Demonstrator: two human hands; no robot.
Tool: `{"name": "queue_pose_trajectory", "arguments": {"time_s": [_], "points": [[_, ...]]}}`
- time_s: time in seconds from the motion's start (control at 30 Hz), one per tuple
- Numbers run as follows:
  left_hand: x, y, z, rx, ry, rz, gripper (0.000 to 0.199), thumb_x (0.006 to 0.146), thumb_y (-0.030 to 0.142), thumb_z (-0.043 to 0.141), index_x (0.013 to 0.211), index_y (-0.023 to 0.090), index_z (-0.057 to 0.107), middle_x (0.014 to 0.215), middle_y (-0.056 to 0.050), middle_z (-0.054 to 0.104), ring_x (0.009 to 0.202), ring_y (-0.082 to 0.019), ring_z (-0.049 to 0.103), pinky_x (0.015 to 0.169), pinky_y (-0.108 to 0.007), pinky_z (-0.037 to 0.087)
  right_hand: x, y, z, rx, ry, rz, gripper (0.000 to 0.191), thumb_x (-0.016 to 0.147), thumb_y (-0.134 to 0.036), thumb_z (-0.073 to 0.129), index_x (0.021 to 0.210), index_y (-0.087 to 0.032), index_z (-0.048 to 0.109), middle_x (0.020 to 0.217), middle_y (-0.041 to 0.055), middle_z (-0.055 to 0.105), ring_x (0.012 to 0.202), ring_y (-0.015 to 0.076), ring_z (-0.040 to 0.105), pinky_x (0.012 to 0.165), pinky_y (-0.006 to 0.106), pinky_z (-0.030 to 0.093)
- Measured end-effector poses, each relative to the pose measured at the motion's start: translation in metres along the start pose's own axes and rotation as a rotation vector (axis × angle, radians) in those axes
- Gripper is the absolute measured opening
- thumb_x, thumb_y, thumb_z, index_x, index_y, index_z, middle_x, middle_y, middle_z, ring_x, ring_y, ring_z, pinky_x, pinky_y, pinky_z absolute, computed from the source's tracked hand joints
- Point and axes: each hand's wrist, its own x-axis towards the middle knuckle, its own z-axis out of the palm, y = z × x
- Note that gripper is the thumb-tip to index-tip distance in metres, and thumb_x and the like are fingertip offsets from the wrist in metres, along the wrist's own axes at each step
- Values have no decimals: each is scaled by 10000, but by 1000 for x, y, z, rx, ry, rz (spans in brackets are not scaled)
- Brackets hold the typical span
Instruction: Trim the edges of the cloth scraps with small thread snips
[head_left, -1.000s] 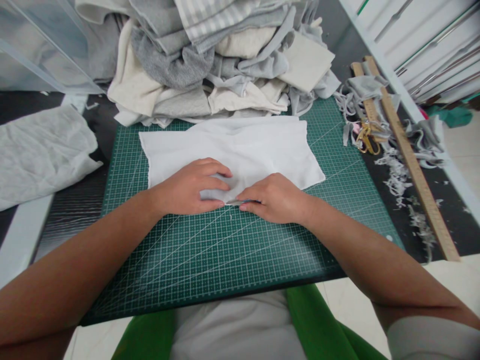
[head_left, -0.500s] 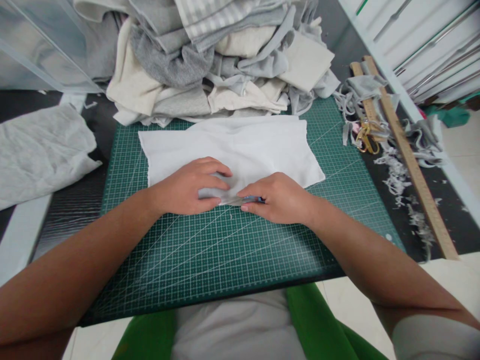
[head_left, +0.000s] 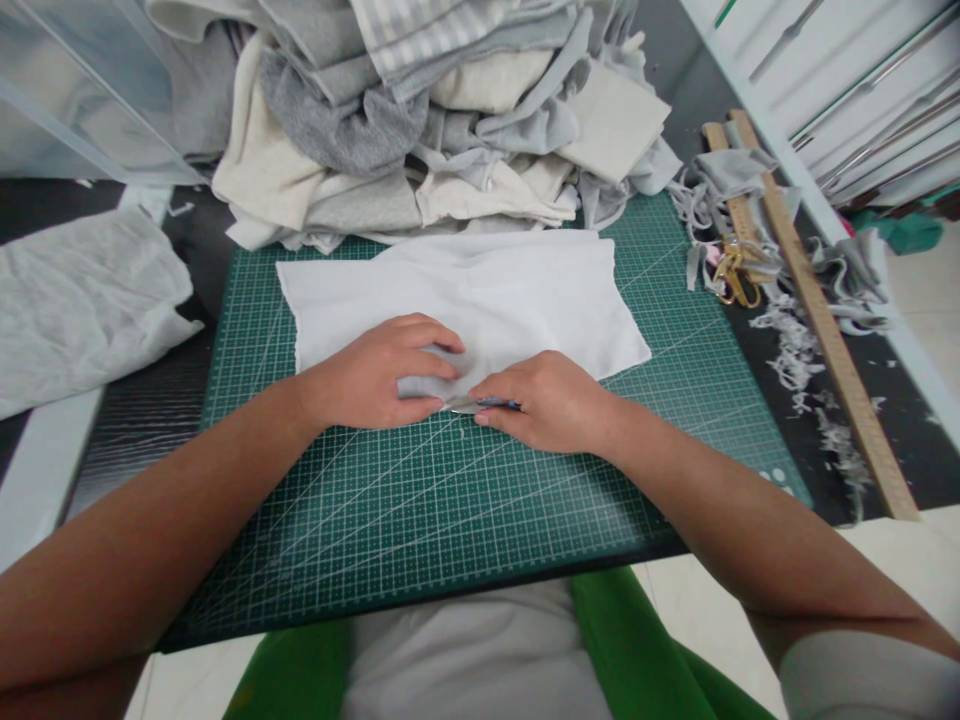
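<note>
A white piece of cloth (head_left: 517, 300) lies spread on a green cutting mat (head_left: 450, 510). My left hand (head_left: 397, 370) rests flat on its near left part, fingers spread, with the thumb at the near edge. In my right hand (head_left: 544, 400) is a small bladed tool that looks like thread snips (head_left: 499, 403), with a dark blue handle. Its metal tip points left, at the cloth's near edge just beside my left thumb. My right palm hides the rest of the tool.
A heap of grey and cream fabric (head_left: 345, 120) stands behind the cloth. To the right lie wooden rulers (head_left: 832, 340), gold-handled scissors (head_left: 735, 278) and fabric scraps (head_left: 787, 345). A crumpled light grey cloth (head_left: 82, 300) lies at the left.
My right hand has shifted slightly left and nearer to me, and more of the tool's blade and handle shows. My left hand stays in place on the cloth.
</note>
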Motion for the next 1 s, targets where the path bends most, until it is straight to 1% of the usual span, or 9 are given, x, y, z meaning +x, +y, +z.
{"name": "queue_pose_trajectory", "arguments": {"time_s": [0.37, 0.77, 1.0], "points": [[-1, -1, 0, 18, -2, -6, 206, 839, 274, 687, 1033, 205, 682, 1229, -80, 630, 1137, -239, 603, 1019, -428, 477, 2, -1, -2, -16, -12, -6, 251, 920, -352, 607, 1076, -211, 742, 892, 38, 780, 800, 192, 705, 750, 297, 476], [-1, -1, 0, 16, -2, -9, 201, 836, 282, 687, 1024, 212, 680, 1235, -74, 630, 1133, -235, 607, 1017, -426, 479, 2, 0, -1, 40, -9, 14, 247, 913, -372, 617, 1085, -244, 740, 892, 5, 778, 763, 160, 685, 736, 277, 459], [-1, -1, 0, 16, 3, -8, 208, 828, 282, 692, 1023, 212, 683, 1231, -76, 631, 1135, -236, 608, 1015, -419, 481, 2, -1, -1, 1, -12, -1, 236, 916, -349, 614, 1074, -230, 743, 872, 16, 777, 774, 173, 691, 731, 284, 454]]}}
